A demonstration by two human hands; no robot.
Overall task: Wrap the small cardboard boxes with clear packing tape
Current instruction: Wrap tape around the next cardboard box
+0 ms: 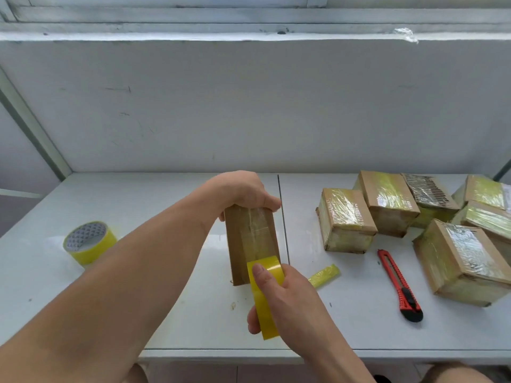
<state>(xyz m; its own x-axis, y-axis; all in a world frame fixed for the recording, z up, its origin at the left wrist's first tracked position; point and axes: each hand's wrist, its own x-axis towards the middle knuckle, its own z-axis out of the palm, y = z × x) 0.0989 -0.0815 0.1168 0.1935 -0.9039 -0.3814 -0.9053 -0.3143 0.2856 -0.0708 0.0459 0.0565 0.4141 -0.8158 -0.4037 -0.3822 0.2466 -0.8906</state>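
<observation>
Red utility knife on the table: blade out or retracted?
Retracted, it seems: the red utility knife lies flat on the table, no blade visible past either end.

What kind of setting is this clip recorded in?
Probably a small packing or shipping workstation: a plain white table against a bare wall, a pile of taped cardboard boxes at right, a spare tape roll and a red utility knife.

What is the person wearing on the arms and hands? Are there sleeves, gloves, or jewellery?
Nothing is worn on either. The left hand and right hand are bare, without gloves, rings or a watch. Both forearms are uncovered; no sleeve shows in the head view.
</observation>
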